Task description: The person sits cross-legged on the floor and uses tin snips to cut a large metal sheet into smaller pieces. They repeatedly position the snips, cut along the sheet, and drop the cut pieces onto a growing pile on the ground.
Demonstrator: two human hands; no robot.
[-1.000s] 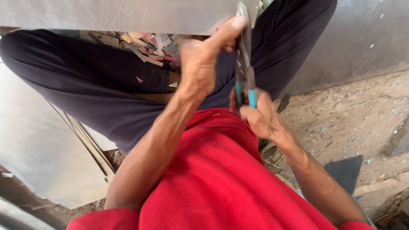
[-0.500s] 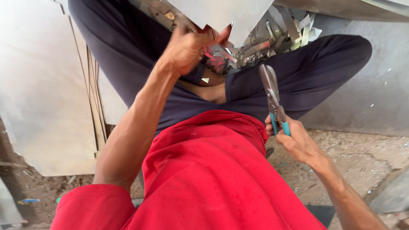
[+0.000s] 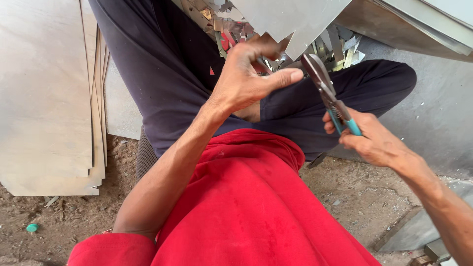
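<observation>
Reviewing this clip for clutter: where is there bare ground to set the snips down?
Bare dirt lies right of the red shirt, below the right hand, and lower left under the stacked sheets. Crowded: offcuts fill the lap between the legs, beneath the cut sheet by the left hand.

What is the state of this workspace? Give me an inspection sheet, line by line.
Surface: bare dirt ground, littered with small debris.
Job's things: grey metal sheet with a jagged cut edge; snips with teal handles.
Clutter: pile of metal offcuts between the legs; small green cap.
Hands: left hand grips the sheet's edge; right hand holds the snips.
Cables: nothing seen.
Surroundings: stacked flat sheets at left.
</observation>
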